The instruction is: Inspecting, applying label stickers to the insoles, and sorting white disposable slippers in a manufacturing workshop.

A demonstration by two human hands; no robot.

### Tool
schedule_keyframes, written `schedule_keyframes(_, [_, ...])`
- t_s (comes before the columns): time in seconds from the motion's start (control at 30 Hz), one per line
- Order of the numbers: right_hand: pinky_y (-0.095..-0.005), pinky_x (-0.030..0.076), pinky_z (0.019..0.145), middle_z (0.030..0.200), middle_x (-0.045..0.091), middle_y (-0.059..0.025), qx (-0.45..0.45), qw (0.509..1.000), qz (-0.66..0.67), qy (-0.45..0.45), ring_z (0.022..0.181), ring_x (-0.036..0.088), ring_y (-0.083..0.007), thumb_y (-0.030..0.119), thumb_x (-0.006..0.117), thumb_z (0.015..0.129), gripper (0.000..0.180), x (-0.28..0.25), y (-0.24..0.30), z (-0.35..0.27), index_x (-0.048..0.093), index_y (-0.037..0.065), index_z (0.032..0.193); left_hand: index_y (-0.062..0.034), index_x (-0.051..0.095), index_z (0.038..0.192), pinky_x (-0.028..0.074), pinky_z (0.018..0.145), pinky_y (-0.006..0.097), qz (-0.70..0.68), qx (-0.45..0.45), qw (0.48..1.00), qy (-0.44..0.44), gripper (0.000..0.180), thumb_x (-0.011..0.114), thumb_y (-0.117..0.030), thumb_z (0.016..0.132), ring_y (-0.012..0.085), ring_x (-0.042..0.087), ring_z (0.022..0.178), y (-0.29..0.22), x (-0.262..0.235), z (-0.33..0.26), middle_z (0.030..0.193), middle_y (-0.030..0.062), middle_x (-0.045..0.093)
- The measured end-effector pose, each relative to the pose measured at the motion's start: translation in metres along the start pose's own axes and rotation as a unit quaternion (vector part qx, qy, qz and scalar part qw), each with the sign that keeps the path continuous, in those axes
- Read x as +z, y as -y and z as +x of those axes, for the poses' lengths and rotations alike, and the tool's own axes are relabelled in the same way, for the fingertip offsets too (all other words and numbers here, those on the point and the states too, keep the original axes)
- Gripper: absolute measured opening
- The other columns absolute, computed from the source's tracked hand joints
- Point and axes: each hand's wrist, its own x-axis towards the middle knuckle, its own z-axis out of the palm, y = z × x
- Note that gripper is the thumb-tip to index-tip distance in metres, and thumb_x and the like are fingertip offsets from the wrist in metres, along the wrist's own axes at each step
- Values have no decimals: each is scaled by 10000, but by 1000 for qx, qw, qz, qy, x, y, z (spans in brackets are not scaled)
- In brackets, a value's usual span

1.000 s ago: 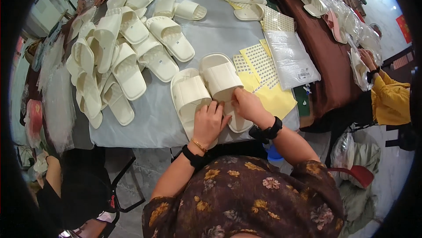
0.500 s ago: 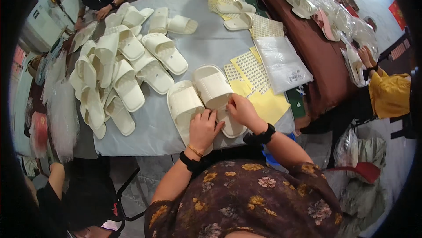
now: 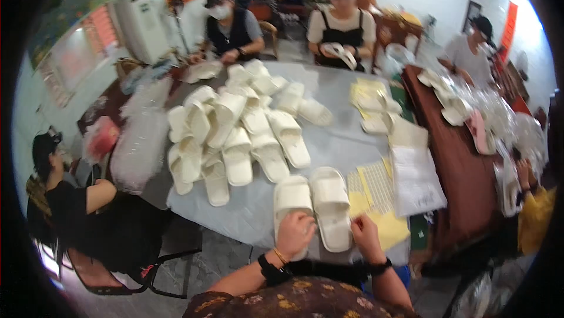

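Note:
Two cream slippers stand side by side at the table's near edge, toes pointing away from me. My left hand [image 3: 296,234] is over the left slipper [image 3: 291,194], its fingers curled by the footbed just behind the strap. At the outer edge of the right slipper [image 3: 331,200] is my right hand [image 3: 366,237], fingers drawn together near a yellow sheet [image 3: 392,231]. Anything small in either hand is hidden or too blurred to make out. Printed label sheets [image 3: 376,186] lie beyond my right hand.
A heap of cream slippers [image 3: 238,156] covers the table's left side. Clear plastic bags [image 3: 415,186] lie to the right, beside a brown-covered table [image 3: 452,153] with more slippers. Co-workers sit around; one across the table holds slippers [image 3: 341,53].
The view has tilted up, bringing more of the room and co-workers into sight. My right hand has come off the right slipper's footbed to its outer side. My left hand stays at the left slipper.

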Motion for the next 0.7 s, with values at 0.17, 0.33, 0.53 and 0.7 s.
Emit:
schedule_keyframes(0.17, [-296,479,590,682,618,-68,20,998,47,25,621,568,-126,37,635,858,61,0,-5,-4,631,-24,863,-59,656,1143,441,895,479,111,-35,993,18,450,708,-382,834,376,547,1016,-30,9,18,1015,174,597])
schedule_keyframes(0.33, [-340,514,633,735,665,-140,12,997,67,22,646,646,-224,40,635,868,58,-1,-5,2,646,-13,892,-5,593,1185,421,899,495,135,-94,985,54,583,712,-448,825,402,528,1030,-28,25,37,1023,206,585])
schedule_keyframes(0.53, [-311,508,647,754,660,-98,22,995,94,18,676,624,-171,28,658,865,58,3,-13,7,643,-6,908,19,621,1025,437,852,477,73,-59,996,8,549,696,-493,843,384,534,975,-32,-18,36,964,223,587])
schedule_keyframes(0.7, [-275,496,633,750,654,-55,25,996,78,20,669,595,-114,11,635,870,52,1,-11,-2,633,-19,913,38,638,1023,437,759,468,69,-48,994,-73,517,747,-425,822,376,543,854,-21,-131,90,864,221,578])
